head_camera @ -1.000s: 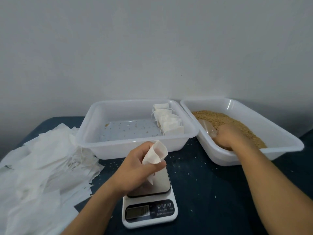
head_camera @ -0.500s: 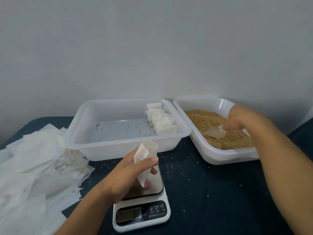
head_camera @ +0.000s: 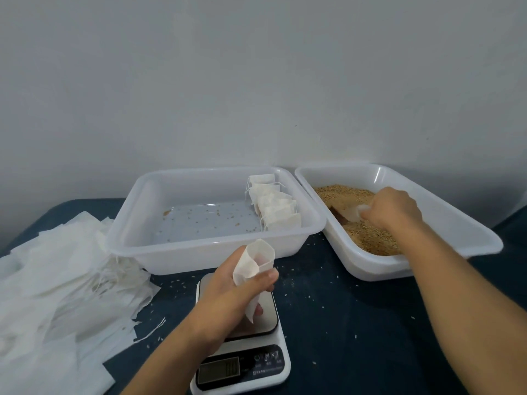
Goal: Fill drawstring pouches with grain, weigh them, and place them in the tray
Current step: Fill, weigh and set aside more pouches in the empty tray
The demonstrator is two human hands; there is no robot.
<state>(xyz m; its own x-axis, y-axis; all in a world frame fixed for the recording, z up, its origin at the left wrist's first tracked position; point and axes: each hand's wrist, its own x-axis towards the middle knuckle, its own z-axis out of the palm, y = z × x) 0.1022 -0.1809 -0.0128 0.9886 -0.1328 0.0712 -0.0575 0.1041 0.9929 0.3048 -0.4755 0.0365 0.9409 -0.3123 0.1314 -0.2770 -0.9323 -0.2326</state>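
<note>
Head view of a dark blue worktop (head_camera: 342,323). The left hand (head_camera: 228,292) is raised above the steel platform of a white digital scale (head_camera: 242,363) at near centre; its curled fingers and thumb form a grip around an empty white drawstring pouch (head_camera: 253,263), held upright with its mouth open. The right hand (head_camera: 392,209) reaches into the far-right bin (head_camera: 456,223), where its closed grip holds a translucent scoop (head_camera: 346,213) with the blade pushed into the brown grain (head_camera: 368,235). The tray (head_camera: 137,223) stands at far centre, just left of the bin, rims nearly touching; a row of filled pouches (head_camera: 273,206) stands along its right wall, and loose grains lie scattered on its floor. A heap of flat empty pouches (head_camera: 57,286) covers the left of the worktop, touching the tray's near-left corner. Stray grains dot the worktop around the scale.
</note>
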